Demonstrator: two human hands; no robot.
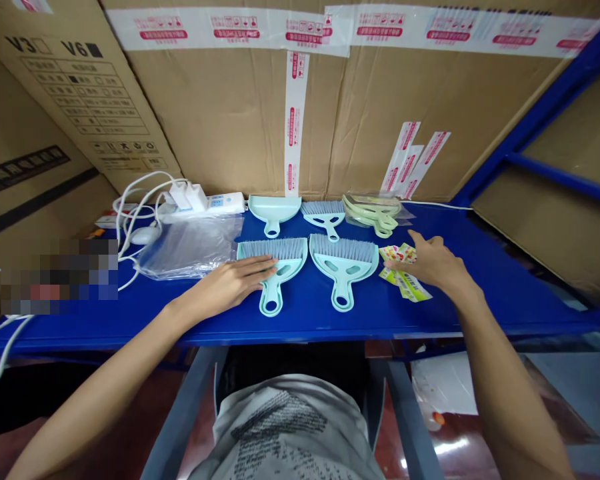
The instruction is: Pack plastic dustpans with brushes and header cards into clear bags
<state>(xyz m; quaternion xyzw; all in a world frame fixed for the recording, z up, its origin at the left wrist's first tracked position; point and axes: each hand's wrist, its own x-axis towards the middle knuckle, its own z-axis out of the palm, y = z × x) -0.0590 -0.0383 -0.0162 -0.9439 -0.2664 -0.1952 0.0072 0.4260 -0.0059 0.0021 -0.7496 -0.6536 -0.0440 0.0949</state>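
Note:
My left hand lies flat, fingers stretched together over the left side of a mint-green dustpan and brush set. Beside that set is a matching dustpan and brush set, its grey bristles facing the back. At the right, my right hand rests with thumb and forefinger spread apart, the thumb over small printed cards in yellow, green and red. Behind these sit a separate mint dustpan, a small brush and a pale green set in a clear bag.
Clear plastic bags lie left of the sets. A white power strip with plugged-in adapters and looping white cables stands behind them. Cardboard walls enclose the blue table; a blue metal frame rises at the right.

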